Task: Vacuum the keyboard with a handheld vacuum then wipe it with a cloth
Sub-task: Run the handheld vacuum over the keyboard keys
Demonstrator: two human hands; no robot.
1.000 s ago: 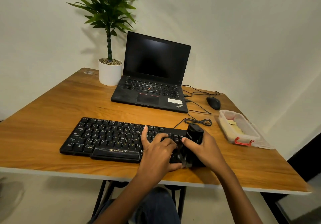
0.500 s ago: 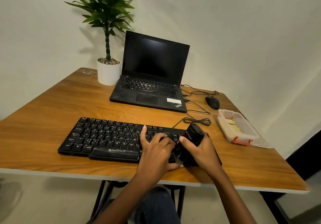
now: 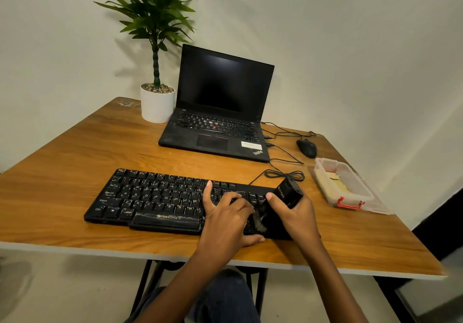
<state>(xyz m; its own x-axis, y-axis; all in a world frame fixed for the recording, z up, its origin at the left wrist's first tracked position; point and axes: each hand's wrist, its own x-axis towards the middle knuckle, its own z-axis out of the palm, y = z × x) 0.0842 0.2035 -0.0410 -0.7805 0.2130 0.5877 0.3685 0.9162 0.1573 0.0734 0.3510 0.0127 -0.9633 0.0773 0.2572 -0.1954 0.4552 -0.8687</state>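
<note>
A black keyboard (image 3: pixel 155 197) lies along the near edge of the wooden table (image 3: pixel 75 152). My right hand (image 3: pixel 295 212) grips a small black handheld vacuum (image 3: pixel 288 193), tilted with its brush nozzle down on the keyboard's right part. My left hand (image 3: pixel 225 214) rests flat on the keys just left of the nozzle, fingers spread, thumb at the keyboard's front edge. No cloth is clearly in view.
An open black laptop (image 3: pixel 220 112) stands behind the keyboard, a potted plant (image 3: pixel 156 102) to its left. A black mouse (image 3: pixel 307 148) and loose cables (image 3: pixel 283 172) lie at the right. A clear plastic box (image 3: pixel 343 184) with red clasps sits near the right edge.
The vacuum in my right hand has tilted and shifted slightly left over the keys. My left hand has stayed on the keyboard.
</note>
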